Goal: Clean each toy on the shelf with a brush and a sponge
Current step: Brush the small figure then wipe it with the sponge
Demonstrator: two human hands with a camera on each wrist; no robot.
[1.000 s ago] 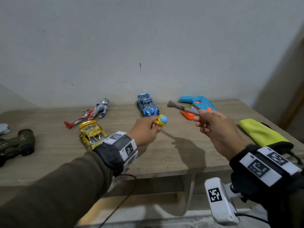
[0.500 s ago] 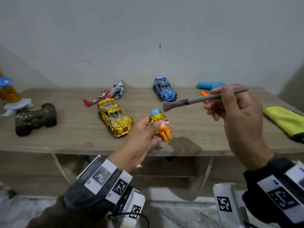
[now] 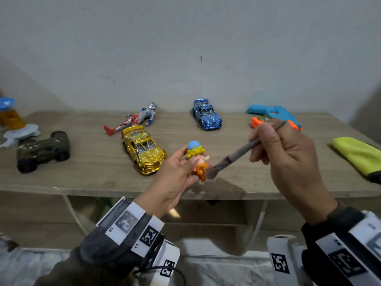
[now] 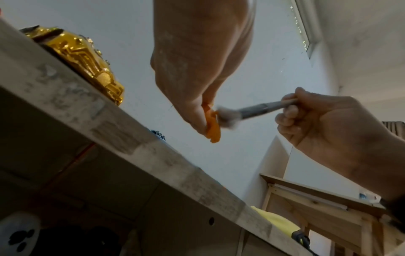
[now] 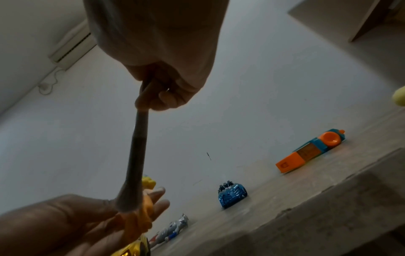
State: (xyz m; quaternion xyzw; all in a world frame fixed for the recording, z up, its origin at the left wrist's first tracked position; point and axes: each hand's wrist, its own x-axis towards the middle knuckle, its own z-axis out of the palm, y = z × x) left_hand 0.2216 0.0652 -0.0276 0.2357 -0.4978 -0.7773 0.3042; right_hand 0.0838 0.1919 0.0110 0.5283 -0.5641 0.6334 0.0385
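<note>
Our left hand [image 3: 175, 178] pinches the figure [image 3: 198, 159] upright between thumb and fingers, just above the shelf [image 3: 92, 174] edge. Our right hand [image 3: 288, 157] grips the brush [image 3: 237, 155] like a pen, bristles touching the figure's orange legs. Gold car [image 3: 144, 151] sits just left of the left hand, blue car [image 3: 207, 114] beyond both hands, yellow sponge [image 3: 358, 153] off to the right.

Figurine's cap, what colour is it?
Light blue, over yellow hair; the figurine shows best in the head view, in the left hand.
</note>
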